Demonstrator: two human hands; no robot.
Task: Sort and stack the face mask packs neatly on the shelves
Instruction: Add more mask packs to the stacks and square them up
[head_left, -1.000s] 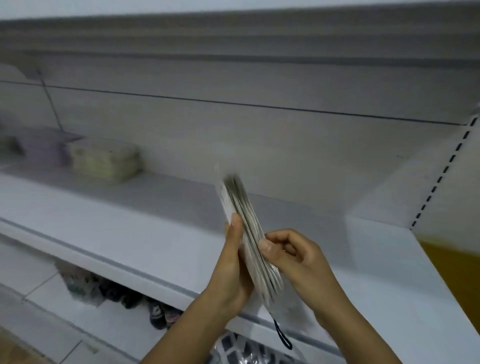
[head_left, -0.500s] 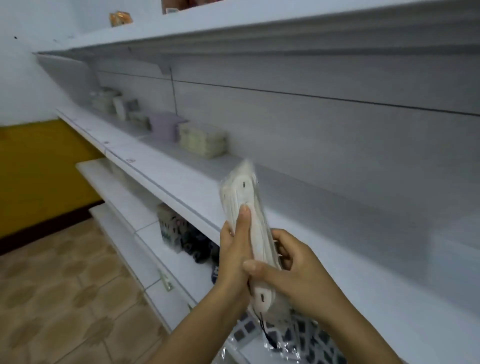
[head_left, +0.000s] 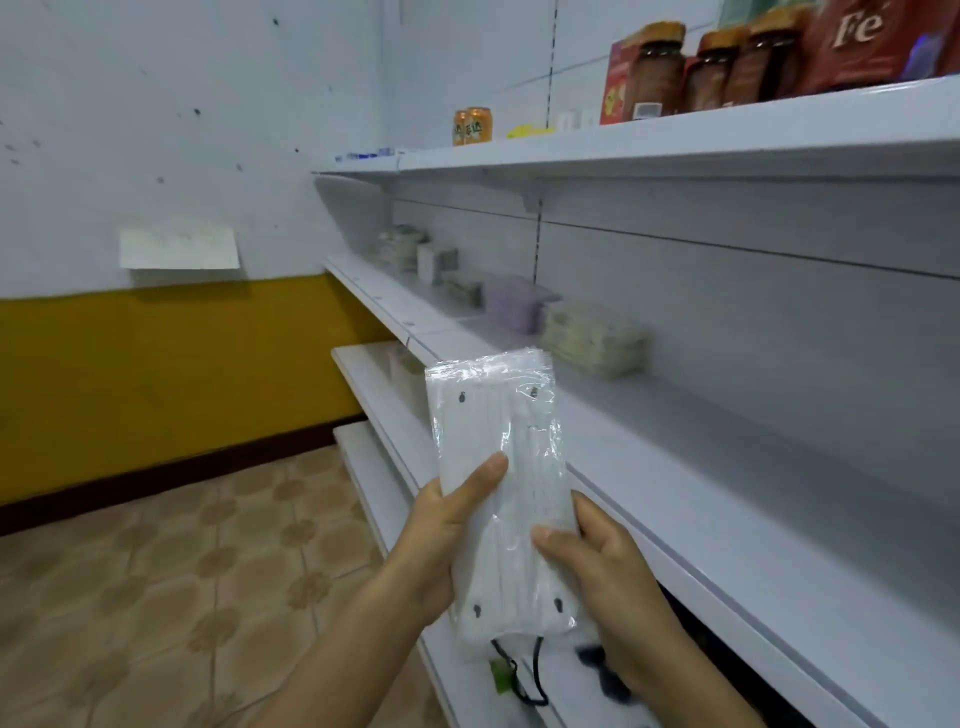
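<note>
i held the clear plastic pack of white face masks (head_left: 498, 488) upright in front of the white metal middle shelf (head_left: 727, 525), my left hand (head_left: 441, 540) wrapped around its left edge with the thumb on the front, my right hand (head_left: 602, 566) pinching its right edge. half a second earlier it had been edge-on to me; now its flat face was turned toward me, so i judged it squared up and ready to stack. further along sat a pale green stack of packs (head_left: 592, 338) and a lilac one (head_left: 517, 306), blurred, probably masks too.
</note>
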